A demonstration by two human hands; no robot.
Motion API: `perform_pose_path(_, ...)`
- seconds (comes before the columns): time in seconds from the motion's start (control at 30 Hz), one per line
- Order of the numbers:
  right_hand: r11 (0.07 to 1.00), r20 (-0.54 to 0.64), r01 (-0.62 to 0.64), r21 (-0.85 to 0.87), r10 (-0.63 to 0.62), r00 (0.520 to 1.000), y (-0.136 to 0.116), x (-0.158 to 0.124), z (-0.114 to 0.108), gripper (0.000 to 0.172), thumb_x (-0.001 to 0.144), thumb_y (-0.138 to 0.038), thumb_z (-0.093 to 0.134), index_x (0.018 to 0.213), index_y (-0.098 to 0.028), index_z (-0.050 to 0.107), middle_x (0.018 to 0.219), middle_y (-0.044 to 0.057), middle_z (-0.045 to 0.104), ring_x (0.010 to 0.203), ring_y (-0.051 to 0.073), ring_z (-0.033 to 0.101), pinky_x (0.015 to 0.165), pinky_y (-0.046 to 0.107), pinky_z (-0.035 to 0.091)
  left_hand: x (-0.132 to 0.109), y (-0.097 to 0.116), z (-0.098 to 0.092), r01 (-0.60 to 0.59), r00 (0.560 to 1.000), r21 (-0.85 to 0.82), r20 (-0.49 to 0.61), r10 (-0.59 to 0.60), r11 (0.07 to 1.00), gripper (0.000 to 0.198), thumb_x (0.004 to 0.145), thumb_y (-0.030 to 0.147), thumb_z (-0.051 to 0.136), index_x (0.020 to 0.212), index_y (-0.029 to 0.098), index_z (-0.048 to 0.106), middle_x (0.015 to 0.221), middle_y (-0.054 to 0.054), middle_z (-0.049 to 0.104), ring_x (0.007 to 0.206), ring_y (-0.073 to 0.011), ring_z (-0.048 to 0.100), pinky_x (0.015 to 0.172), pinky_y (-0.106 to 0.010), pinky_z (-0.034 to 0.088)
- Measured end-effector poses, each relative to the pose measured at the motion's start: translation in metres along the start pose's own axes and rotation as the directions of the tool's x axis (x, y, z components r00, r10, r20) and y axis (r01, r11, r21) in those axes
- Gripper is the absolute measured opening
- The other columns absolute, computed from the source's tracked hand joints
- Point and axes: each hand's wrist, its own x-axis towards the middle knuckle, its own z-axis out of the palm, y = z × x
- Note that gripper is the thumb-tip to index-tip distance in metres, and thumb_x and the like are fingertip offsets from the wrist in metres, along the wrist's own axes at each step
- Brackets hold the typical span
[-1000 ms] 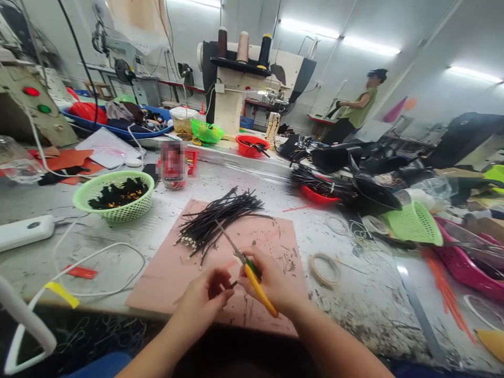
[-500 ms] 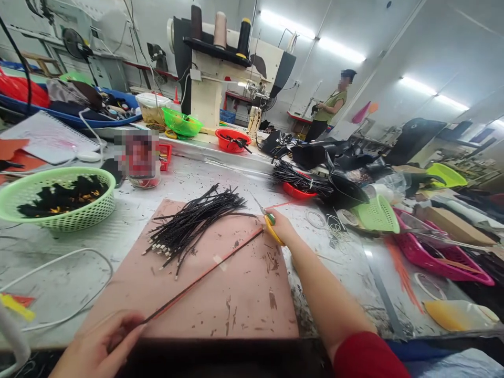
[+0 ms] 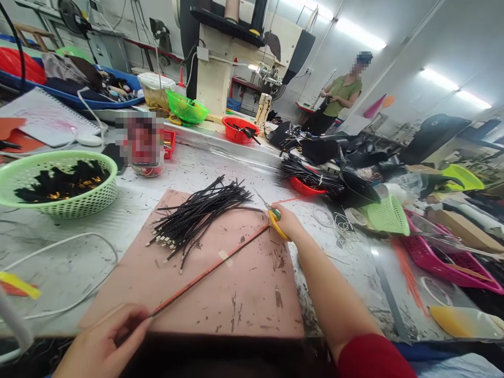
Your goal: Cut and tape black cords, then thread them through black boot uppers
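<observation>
A long thin orange strip with a dark edge (image 3: 208,271) stretches straight across the pinkish-brown mat (image 3: 205,315). My left hand (image 3: 112,336) is closed on its near end in a pinch at the mat's front left. The far end meets my right hand (image 3: 290,223), which is closed round scissors with yellow and green handles (image 3: 279,227). Their blades point away to the upper left; how the fingers grip the strip there is hidden. A bundle of black braided cords with pale tips (image 3: 205,215) lies on the mat, beyond the strip.
On the left stands a light green basket (image 3: 90,197) of black pieces, by a white cable (image 3: 106,247). A sewing machine (image 3: 214,73) rises behind a red bowl (image 3: 240,131). To the right are a magenta basket (image 3: 452,262) and orange strips (image 3: 407,273). A person (image 3: 342,94) stands further back.
The view has tilted slightly, so the scene sits a little further right. The strip shows more of its orange face than before. Both hands keep their holds.
</observation>
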Motion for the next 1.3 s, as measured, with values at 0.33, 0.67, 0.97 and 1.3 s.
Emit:
perform_pose_path(0.33, 0.995, 0.047, -0.053, -0.088, 0.057, 0.997, -0.004, -0.012, -0.002, 0.045, 0.073, -0.031, 0.052, 0.116, -0.019, 0.054, 0.088, 0.012, 0.068, 0.078, 0.027, 0.061, 0.063, 0.031, 0.042, -0.015, 0.044, 0.003, -0.011, 0.997, 0.185, 0.082, -0.005, 0.983, 0.012, 0.066, 0.032, 0.053, 0.06, 0.023, 0.059, 0.06, -0.001, 0.062, 0.057, -0.019, 0.056, 0.056, -0.026, 0.043)
perform_pose_path(0.67, 0.984, 0.041, -0.057, -0.171, 0.065, 0.997, 0.002, -0.011, 0.0, 0.048, 0.071, -0.029, 0.053, 0.119, -0.021, 0.053, 0.095, 0.011, 0.068, 0.08, 0.025, 0.062, 0.062, 0.027, 0.042, -0.021, 0.043, 0.007, -0.022, 0.994, 0.302, 0.108, -0.011, 0.953, 0.012, 0.071, 0.027, 0.047, 0.068, 0.023, 0.058, 0.068, -0.003, 0.062, 0.066, -0.0193, 0.058, 0.061, -0.027, 0.043)
perform_pose_path(0.97, 0.963, -0.072, -0.162, -0.214, 0.149, 0.986, 0.012, -0.048, -0.029, 0.051, 0.078, -0.047, 0.048, 0.122, -0.023, 0.049, 0.093, 0.013, 0.068, 0.083, 0.029, 0.062, 0.063, 0.032, 0.042, -0.017, 0.044, 0.003, 0.092, 0.991, 0.089, 0.088, -0.1, 0.992, 0.013, 0.064, 0.034, 0.057, 0.059, 0.021, 0.06, 0.053, 0.001, 0.057, 0.051, -0.0161, 0.051, 0.052, -0.024, 0.038)
perform_pose_path(1.3, 0.771, -0.084, -0.565, -0.293, 0.568, 0.819, 0.118, -0.159, -0.04, 0.052, 0.078, -0.039, 0.045, 0.121, -0.01, 0.047, 0.086, 0.017, 0.066, 0.074, 0.031, 0.063, 0.06, 0.036, 0.044, 0.005, 0.087, 0.045, 0.529, 0.848, -0.506, 0.347, -0.401, 0.681, 0.037, 0.042, 0.039, 0.078, 0.063, 0.015, 0.059, 0.037, 0.009, 0.039, 0.036, -0.0034, 0.027, 0.035, -0.014, 0.018)
